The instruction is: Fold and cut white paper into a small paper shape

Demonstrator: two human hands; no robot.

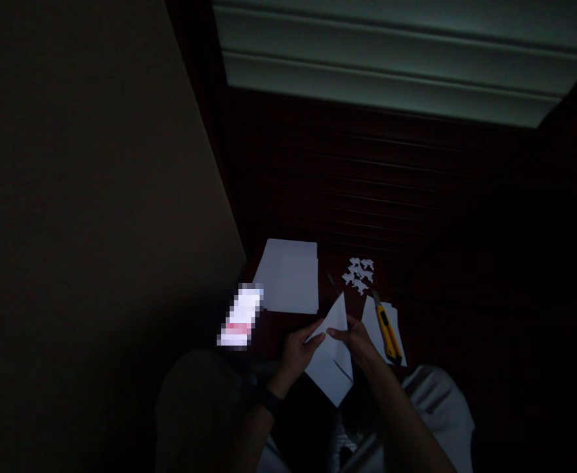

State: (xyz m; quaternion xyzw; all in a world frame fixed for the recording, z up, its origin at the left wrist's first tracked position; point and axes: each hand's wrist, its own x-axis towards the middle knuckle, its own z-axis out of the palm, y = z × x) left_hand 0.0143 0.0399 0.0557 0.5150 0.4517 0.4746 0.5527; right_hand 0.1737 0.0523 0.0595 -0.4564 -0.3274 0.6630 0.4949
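A white sheet of paper (pixel 328 371), partly folded over with a pointed top corner, is held up between both hands above my lap. My left hand (pixel 298 348) grips its left edge, thumb on the front and fingers behind. From the right side my right hand (pixel 354 338) pinches the same paper, thumb pressed near its middle. The two thumbs are close together. Behind the paper lies a small heap of white folded or cut paper pieces (pixel 358 274). A yellow utility knife (pixel 389 332) rests to the right of my right hand, on more white paper (pixel 371 322).
A stack of white paper (pixel 291 276) lies at the back left of the dark table. Left of it is a bright, blurred-out screen (pixel 241 318). A thin pen-like item (pixel 333 281) lies near the heap. A wall (pixel 96 164) rises at left, a slatted panel (pixel 367 177) ahead.
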